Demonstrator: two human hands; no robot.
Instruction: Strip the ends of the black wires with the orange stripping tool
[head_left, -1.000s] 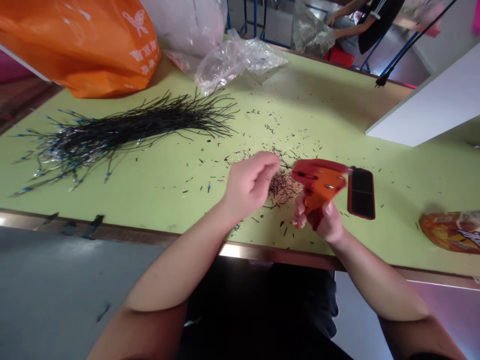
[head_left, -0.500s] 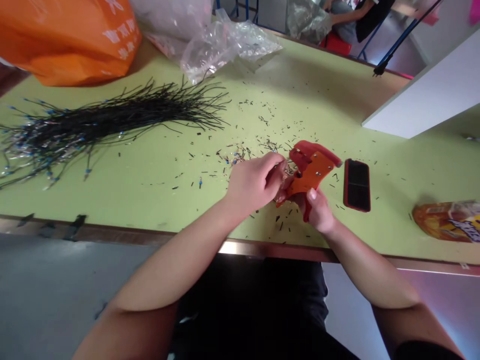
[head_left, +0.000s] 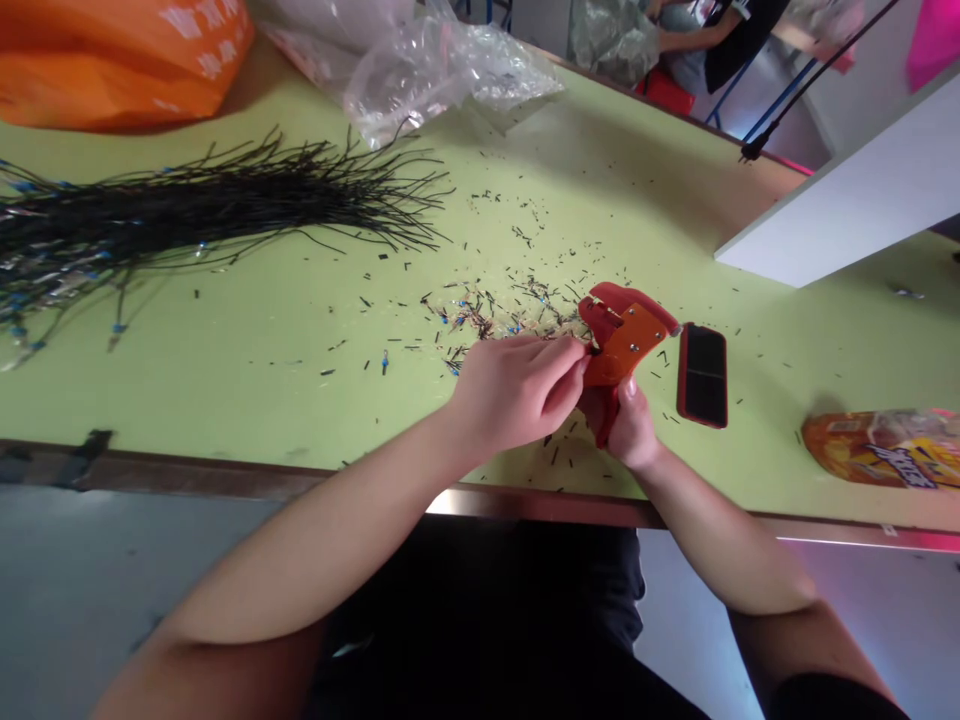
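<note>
My right hand (head_left: 628,428) grips a red and orange wire stripping tool (head_left: 624,338) by its handles, just above the green table (head_left: 247,400). My left hand (head_left: 517,392) is right beside it, its pinched fingertips at the tool's jaw. A short dark wire end (head_left: 592,349) shows there, and the rest is hidden by my fingers. Fine black wire clippings and small blue ferrules (head_left: 487,315) lie scattered beyond my hands. A long bundle of black wires with blue ends (head_left: 187,208) lies further left.
A phone in a red case (head_left: 703,375) lies to the right of the tool, and a snack packet (head_left: 881,450) sits near the right edge. An orange bag (head_left: 112,70) and clear plastic (head_left: 405,75) lie at the back. A white board (head_left: 840,200) juts over the right side. A seated person (head_left: 712,40) is beyond the table.
My left hand has moved right, up to the tool's jaw. The tool has turned slightly in my right hand. The whole scene has shifted up and left as my head moved.
</note>
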